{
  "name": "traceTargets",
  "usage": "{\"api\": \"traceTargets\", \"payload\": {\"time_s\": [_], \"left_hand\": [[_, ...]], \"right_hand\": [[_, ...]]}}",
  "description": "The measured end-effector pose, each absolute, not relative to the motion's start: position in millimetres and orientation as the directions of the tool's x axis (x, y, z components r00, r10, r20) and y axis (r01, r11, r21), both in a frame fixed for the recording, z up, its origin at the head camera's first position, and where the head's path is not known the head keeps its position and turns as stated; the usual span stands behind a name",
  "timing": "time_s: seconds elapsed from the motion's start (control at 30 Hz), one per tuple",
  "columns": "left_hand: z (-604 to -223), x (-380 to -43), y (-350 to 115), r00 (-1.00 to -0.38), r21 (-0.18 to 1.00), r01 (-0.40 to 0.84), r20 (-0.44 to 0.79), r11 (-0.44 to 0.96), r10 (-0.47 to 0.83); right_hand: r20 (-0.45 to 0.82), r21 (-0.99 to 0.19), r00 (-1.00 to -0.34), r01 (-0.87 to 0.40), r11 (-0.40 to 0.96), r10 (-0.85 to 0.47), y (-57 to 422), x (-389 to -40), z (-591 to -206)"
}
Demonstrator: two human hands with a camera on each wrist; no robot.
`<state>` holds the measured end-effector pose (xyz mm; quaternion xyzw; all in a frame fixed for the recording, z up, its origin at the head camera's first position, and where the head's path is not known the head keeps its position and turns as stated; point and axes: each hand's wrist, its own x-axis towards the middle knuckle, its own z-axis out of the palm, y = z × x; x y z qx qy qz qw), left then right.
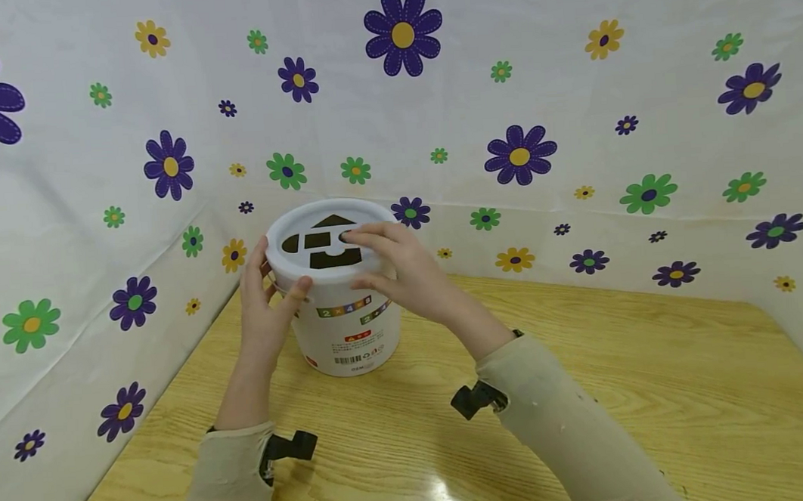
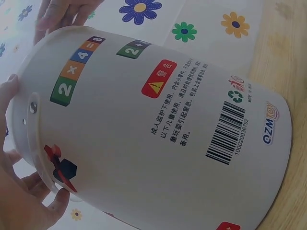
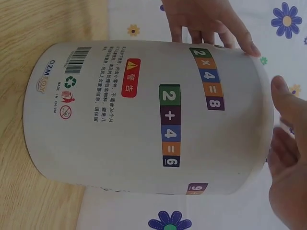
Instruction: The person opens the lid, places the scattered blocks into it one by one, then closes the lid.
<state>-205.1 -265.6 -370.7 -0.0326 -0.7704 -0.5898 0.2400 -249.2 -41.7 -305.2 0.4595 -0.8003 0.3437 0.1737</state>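
A white toy bucket (image 1: 351, 336) stands upright on the table, topped by a pale lid (image 1: 365, 211) with several dark shaped openings (image 1: 336, 259). My left hand (image 1: 260, 318) grips its left side near the rim, thumb on the front wall and fingers around the far side. A white carrying handle (image 2: 31, 136) hangs by that thumb in the left wrist view. Over the lid's right part, my right hand (image 1: 409, 269) holds on with bent fingers, fingertips at a small round opening and the thumb beside the front rim.
The bucket stands on a light wood table (image 1: 559, 393). White cloth (image 1: 462, 103) printed with purple, green and yellow flowers rises behind and to the left. Number-sum labels (image 3: 170, 125) and a barcode (image 3: 78, 60) are on the bucket's wall.
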Motion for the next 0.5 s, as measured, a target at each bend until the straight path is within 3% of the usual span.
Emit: {"api": "traceTargets", "payload": {"time_s": [0.1, 0.2, 0.5], "left_hand": [[-371, -206, -265, -0.881, 0.894, 0.337, 0.411, 0.296, -0.235], [-371, -206, -265, -0.881, 0.895, 0.335, 0.409, 0.295, -0.239], [-371, -207, -266, -0.883, 0.898, 0.323, 0.399, 0.298, -0.247]], "right_hand": [[0.515, -0.492, -0.68, -0.734, 0.469, -0.523, -38, -252, -304], [0.404, -0.578, -0.783, -0.619, 0.532, -0.472, -35, -258, -303], [0.261, -0.676, -0.848, -0.502, 0.539, -0.461, -31, -265, -305]]}}
